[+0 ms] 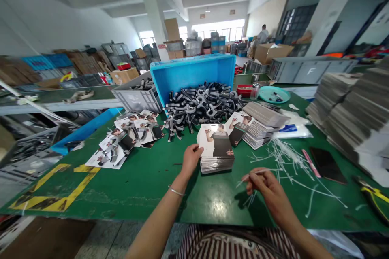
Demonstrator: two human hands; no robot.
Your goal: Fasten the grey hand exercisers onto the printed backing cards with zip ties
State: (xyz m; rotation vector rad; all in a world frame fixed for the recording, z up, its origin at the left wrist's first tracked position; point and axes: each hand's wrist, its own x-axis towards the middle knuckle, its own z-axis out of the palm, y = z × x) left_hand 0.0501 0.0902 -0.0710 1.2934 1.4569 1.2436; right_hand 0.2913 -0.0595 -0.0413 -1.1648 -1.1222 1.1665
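A stack of printed cards point(217, 164) lies on the green table straight in front of me. My left hand point(192, 158) is at its left edge, thumb and fingers closed on the side of the top card point(216, 139). My right hand point(263, 184), to the right of the stack, pinches several thin white cable ties point(251, 199) that stick out between its fingers. Beside it a loose heap of white cable ties point(288, 158) is spread over the table. Behind the stack, black and grey clamp-like tools point(203, 103) spill out of a tipped blue crate point(194, 68).
Cards with tools on them point(114, 149) lie at the left. More card stacks point(258, 135) stand behind right. A pink cutter point(310, 163), a phone point(328, 165) and yellow-handled pliers point(372, 194) lie at the right, before tall grey piles point(340, 109). A turquoise plate point(274, 94) sits farther back.
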